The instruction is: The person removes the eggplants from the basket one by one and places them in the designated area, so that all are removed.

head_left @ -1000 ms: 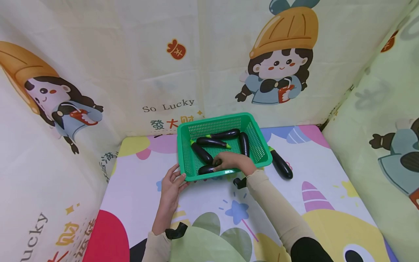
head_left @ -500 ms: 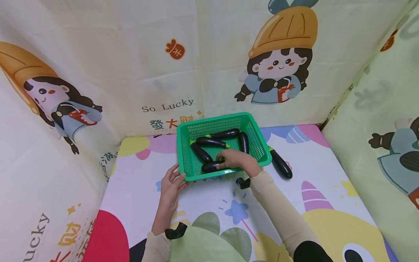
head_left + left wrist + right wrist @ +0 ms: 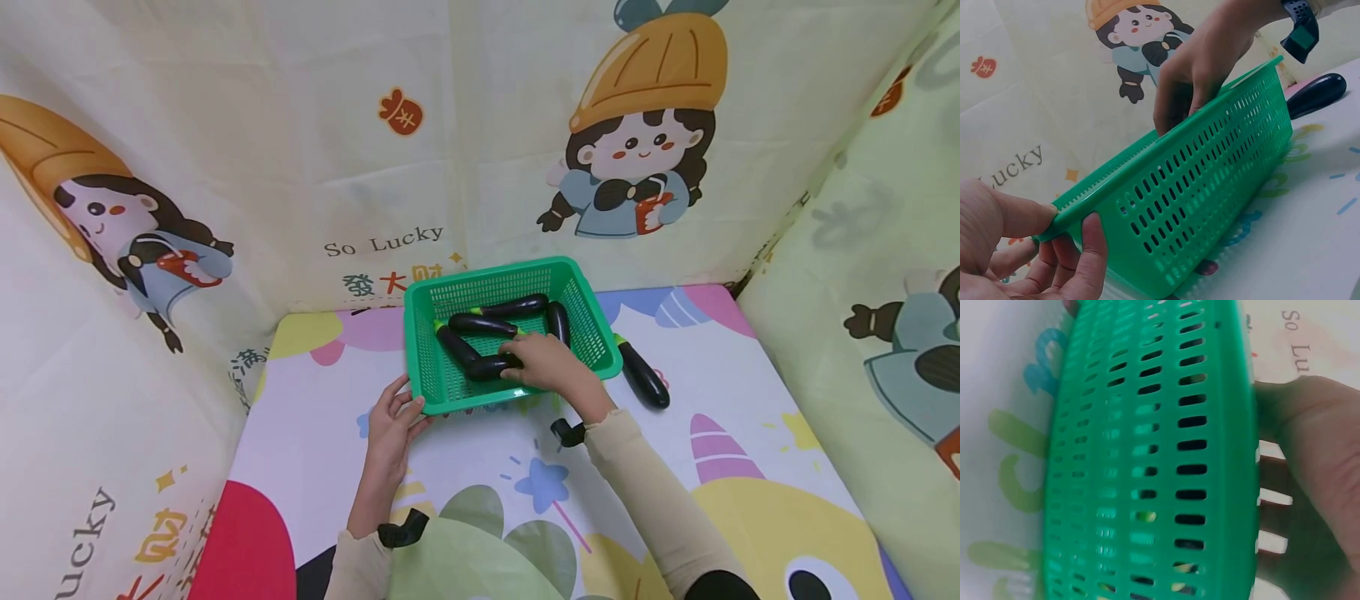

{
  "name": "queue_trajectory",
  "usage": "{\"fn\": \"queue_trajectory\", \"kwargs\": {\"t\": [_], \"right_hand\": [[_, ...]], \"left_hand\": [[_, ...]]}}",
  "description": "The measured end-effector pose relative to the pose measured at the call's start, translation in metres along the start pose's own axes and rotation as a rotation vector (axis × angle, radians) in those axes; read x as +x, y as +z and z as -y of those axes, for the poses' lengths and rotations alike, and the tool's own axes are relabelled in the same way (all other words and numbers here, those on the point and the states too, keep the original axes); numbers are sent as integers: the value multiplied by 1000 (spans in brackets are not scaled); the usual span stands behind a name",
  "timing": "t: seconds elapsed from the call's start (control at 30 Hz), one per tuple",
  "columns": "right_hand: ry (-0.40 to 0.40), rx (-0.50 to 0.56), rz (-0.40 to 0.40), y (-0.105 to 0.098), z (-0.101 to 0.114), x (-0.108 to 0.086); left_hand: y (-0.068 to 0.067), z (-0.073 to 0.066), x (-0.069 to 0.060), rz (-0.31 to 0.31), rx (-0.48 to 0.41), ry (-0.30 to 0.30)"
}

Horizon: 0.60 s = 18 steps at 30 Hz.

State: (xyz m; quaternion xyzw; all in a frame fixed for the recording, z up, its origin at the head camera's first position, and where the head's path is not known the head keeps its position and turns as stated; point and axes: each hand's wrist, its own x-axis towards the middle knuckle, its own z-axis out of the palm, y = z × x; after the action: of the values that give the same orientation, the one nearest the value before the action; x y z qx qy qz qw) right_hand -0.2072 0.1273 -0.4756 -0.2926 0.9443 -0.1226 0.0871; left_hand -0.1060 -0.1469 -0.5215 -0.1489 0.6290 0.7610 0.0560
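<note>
In the head view a green basket holds several dark eggplants. The right hand reaches over its near side and pinches one eggplant, whose left end meets another eggplant. My left hand grips the basket's near left corner, and the left wrist view shows the thumb on the rim and fingers below it. In the right wrist view the basket's perforated wall hides what the right hand holds.
One eggplant lies on the patterned tabletop just right of the basket. A printed cloth hangs close behind the basket, and more printed cloth stands at both sides.
The pinched eggplant has shifted away from the basket's near wall, up against its neighbour. The right hand moved right and slightly farther in. The left hand stays at the corner.
</note>
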Motion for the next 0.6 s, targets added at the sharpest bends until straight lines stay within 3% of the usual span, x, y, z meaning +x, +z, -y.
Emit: {"fn": "queue_trajectory", "kwargs": {"t": [0.27, 0.6], "right_hand": [[-19, -105, -203, 6, -1, -8], [-15, -123, -345, 4, -2, -20]], "left_hand": [[0, -1, 0, 2, -10, 8], [0, 1, -1, 0, -4, 3]]}}
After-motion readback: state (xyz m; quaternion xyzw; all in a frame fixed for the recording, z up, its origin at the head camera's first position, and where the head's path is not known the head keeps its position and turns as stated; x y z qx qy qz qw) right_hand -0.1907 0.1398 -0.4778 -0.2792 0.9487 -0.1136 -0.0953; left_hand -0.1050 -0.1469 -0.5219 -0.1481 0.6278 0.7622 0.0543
